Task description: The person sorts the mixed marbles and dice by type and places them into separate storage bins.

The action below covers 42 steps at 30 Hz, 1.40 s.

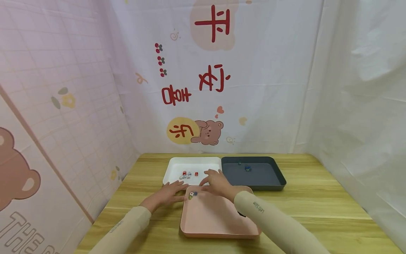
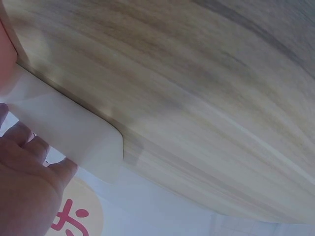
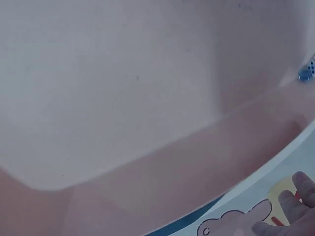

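My left hand (image 1: 169, 193) lies at the back left corner of the pink tray (image 1: 219, 225), fingers extended over the near rim of the white tray (image 1: 180, 161). In the left wrist view, its fingertips meet the white tray's wall (image 2: 83, 128). My right hand (image 1: 219, 183) hovers over the pink tray's back rim, fingers loosely bent toward the left; nothing shows between them. A small cluster in the pink tray's back left corner has a white die (image 1: 191, 194) and a blue piece (image 3: 305, 74). The white tray holds red dice (image 1: 196, 174) and several pale dice (image 1: 189, 175).
A dark grey tray (image 1: 263, 173) stands to the right of the white one, with small blue pieces (image 1: 248, 168) inside. All trays sit on a wood-grain table (image 1: 317, 211). White printed cloth (image 1: 269, 88) hangs behind and along both sides.
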Each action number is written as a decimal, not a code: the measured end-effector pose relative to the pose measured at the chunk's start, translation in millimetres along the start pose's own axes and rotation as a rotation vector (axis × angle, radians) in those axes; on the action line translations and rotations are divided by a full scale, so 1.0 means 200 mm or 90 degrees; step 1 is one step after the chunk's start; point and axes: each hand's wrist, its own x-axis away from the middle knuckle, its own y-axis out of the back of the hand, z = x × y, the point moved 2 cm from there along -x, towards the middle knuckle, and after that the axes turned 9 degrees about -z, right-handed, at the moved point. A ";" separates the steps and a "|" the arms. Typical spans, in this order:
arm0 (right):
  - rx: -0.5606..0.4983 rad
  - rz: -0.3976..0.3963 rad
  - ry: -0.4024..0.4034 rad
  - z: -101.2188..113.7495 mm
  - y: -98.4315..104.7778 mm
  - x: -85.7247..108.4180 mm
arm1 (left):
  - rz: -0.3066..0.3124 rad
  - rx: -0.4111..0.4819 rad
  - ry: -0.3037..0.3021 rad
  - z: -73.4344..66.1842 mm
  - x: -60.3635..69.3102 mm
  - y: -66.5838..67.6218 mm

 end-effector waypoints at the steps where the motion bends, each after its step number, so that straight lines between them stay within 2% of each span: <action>1: 0.002 0.002 0.002 0.01 -0.01 0.00 | 0.001 -0.003 0.001 0.00 0.00 0.00; 9: 0.033 0.039 0.011 0.04 -0.11 0.00 | -0.001 -0.002 0.000 0.01 0.00 -0.03; 20: 0.096 0.072 0.008 0.06 -0.15 0.02 | -0.007 -0.011 -0.013 0.00 -0.02 -0.02; 24: 0.109 0.076 0.007 0.07 -0.15 0.01 | -0.007 -0.007 -0.013 0.00 -0.02 -0.02; 32: 0.094 0.076 -0.011 0.11 -0.16 -0.01 | -0.007 -0.013 -0.012 0.01 -0.02 -0.02; 37: 0.078 0.059 0.008 0.12 -0.16 0.00 | -0.013 -0.012 -0.015 0.02 -0.02 -0.02; 42: 0.088 0.054 0.017 0.12 -0.16 0.00 | -0.015 -0.015 -0.016 0.03 -0.01 -0.02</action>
